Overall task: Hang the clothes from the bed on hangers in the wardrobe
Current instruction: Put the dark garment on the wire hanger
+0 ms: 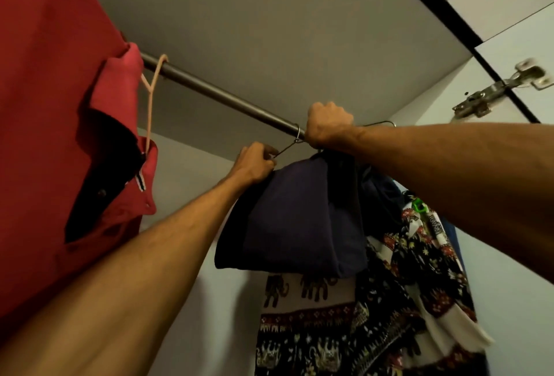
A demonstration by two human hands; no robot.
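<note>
Seen from below, smooth pale panels form the wardrobe [269,15] top and back wall, with a dark edge strip and a steel hinge [497,87] at upper right. A round, brushed-metal rail [215,93] slants down from left to right. At left a red shirt [45,105] of soft knit, collar folded, hangs from a thin pink hanger [151,87] hooked on the rail. The left hand [254,162] pinches the slanting arm of a thin wire hanger [292,143], whose hook loops over the rail. A navy garment [299,216], matte and thickly folded, is draped from it just under both hands. The right hand [328,125] is clenched at the rail, touching the hook; what it clasps I cannot tell. Just right of the navy garment, and touching it, hangs patterned cloth [398,300] with elephant prints and a green clip [418,204]. Bare rail lies between the pink hanger and the wire hanger.
</note>
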